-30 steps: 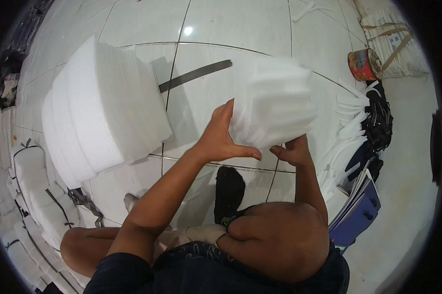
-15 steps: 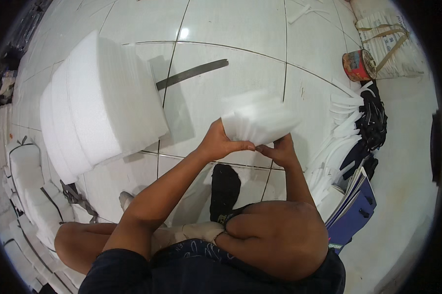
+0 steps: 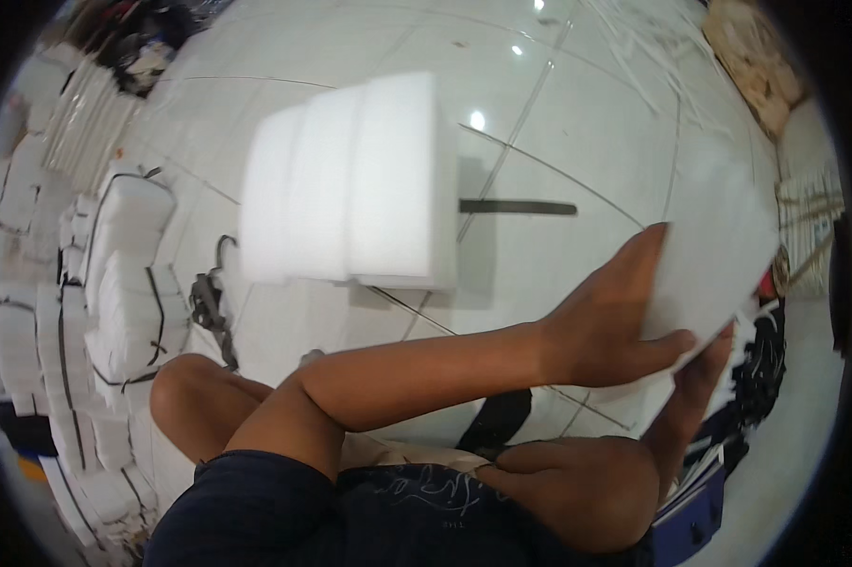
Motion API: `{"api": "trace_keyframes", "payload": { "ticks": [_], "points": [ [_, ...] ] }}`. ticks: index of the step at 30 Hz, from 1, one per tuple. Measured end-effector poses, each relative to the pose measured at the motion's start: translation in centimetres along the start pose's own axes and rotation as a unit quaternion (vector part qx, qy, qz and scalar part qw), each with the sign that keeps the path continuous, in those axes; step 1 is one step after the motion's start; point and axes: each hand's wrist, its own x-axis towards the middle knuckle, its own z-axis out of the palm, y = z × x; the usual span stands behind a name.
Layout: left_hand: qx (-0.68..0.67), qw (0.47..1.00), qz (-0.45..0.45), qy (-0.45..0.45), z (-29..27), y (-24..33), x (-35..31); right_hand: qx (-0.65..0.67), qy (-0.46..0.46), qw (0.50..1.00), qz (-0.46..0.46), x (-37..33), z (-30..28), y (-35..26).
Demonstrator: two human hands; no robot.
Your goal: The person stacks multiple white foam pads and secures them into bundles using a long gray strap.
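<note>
A small stack of thin white foam sheets [image 3: 705, 255] is held up to my right, blurred by motion. My left hand [image 3: 605, 317] grips its left side, thumb across the near edge and fingers hidden behind the sheets. At the near right corner is my right hand [image 3: 707, 364], mostly hidden by the sheets, its fingertips meeting the edge. A large pile of white foam blocks [image 3: 350, 189] rests on the floor left of my hands. From under that pile a flat dark grey strap [image 3: 525, 207] sticks out to the right.
Tied white foam bundles [image 3: 128, 236] are stacked along the left. A dark strap coil [image 3: 209, 307] lies near my left knee. Blue folders [image 3: 690, 515], dark cloth [image 3: 761, 369] and a wrapped package [image 3: 809, 222] line the right wall. White strips [image 3: 634, 66] lie scattered on the far tiles.
Both hands have carried the foam sheets to the right and turned them more upright. The view has swung too, so the foam pile appears nearer the middle.
</note>
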Motion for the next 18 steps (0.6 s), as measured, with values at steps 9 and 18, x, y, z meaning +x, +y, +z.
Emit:
{"api": "trace_keyframes", "payload": {
  "ticks": [9, 18],
  "points": [
    [0.09, 0.986, -0.074, 0.12, -20.6, 12.8, 2.2, -0.175, -0.147, 0.968, -0.104, 7.2, 26.2, -8.5],
    [0.103, 0.925, -0.268, 0.25, -29.2, 10.1, -7.1, -0.378, -0.185, 0.906, -0.043, 7.7, 36.4, -0.5]
  ]
}}
